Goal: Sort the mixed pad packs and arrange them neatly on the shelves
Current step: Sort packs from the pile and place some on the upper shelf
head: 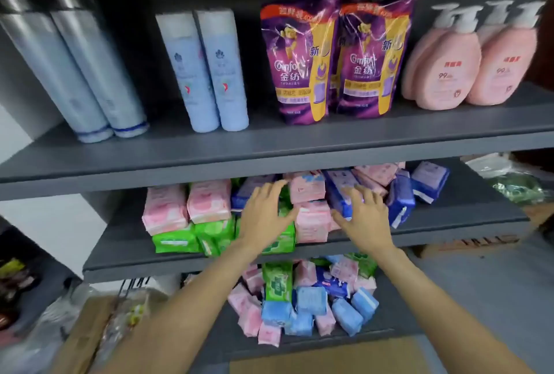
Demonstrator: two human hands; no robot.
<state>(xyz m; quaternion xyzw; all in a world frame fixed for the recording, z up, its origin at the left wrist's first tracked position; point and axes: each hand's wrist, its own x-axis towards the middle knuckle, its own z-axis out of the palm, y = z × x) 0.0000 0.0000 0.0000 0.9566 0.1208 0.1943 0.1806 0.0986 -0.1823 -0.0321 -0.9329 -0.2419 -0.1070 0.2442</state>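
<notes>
Mixed pad packs crowd the middle shelf (126,249): pink packs (186,204) stacked on green packs (177,240) at the left, more pink packs (310,219) in the centre, dark blue packs (401,198) at the right. My left hand (265,213) reaches in with its fingers spread, over a green pack and beside the centre pink packs. My right hand (364,215) lies with straight fingers on a blue pack (340,194). Neither hand grips anything. On the bottom shelf lies a loose heap of pink, light blue and green packs (302,298).
The top shelf (269,149) carries grey and light blue bottles (90,74), two purple refill pouches (302,59) and pink pump bottles (443,65). Cardboard boxes (467,243) and bagged goods sit right of the unit. Bags and cardboard lie on the floor at lower left.
</notes>
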